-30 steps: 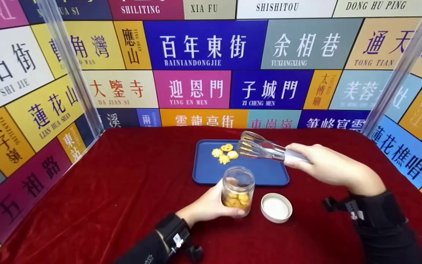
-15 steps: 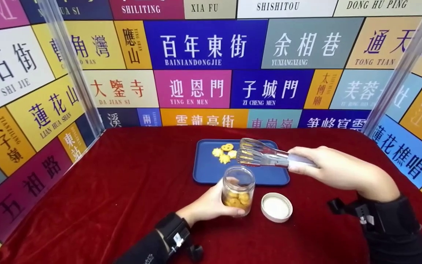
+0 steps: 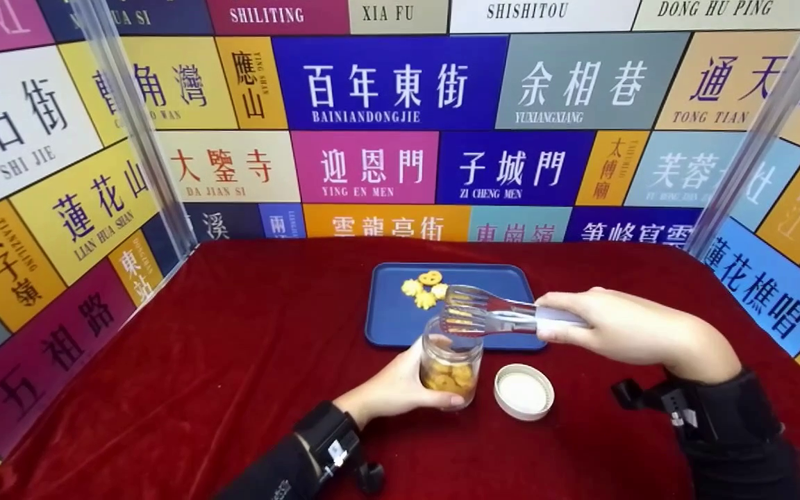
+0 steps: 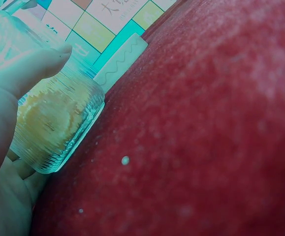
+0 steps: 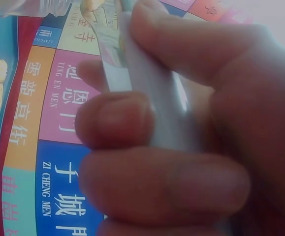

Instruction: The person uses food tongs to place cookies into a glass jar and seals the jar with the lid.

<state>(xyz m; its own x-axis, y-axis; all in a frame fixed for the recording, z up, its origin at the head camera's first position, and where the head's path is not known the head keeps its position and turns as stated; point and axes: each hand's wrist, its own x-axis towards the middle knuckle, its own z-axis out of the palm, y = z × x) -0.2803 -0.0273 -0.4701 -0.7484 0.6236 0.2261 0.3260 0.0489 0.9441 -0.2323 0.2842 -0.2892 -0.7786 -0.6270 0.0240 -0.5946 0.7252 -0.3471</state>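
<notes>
Glass jar: And here at the centre, the uncapped jar (image 3: 452, 355) is standing roughly upright just on the near side of the tray, its mouth facing up.
Inside it: Golden cookies (image 3: 449, 379) are filling the lower part, showing through the glass.
Left hand: Coming in from the left, the left hand (image 3: 396, 389) is gripping the jar, thumb curling round the near side, fingers wrapping the far side.
Tongs: Look right, and the slotted metal tongs (image 3: 504, 317) are hovering over the jar's mouth, overlapping its rim in the head view; whether they are touching the glass, I cannot tell. Yellow is showing between the slots, though I cannot tell if a cookie is being pinched there.
Right hand: From the right, the right hand (image 3: 622, 330) is wrapping its fingers and thumb round the pale handle.
Lid: Just right of the jar, apart from it, the lid (image 3: 524, 392) is lying with its whitish inside up.
Blue tray: Farther back, the tray (image 3: 400, 330) is carrying a cluster of cookies (image 3: 426, 299) on its left half, a pretzel-shaped one sitting farthest.
Surface: Deep red cloth is covering the surface (image 3: 254, 361).
Backdrop: Colourful lettered panels (image 3: 393, 83) are lining the far side.
</notes>
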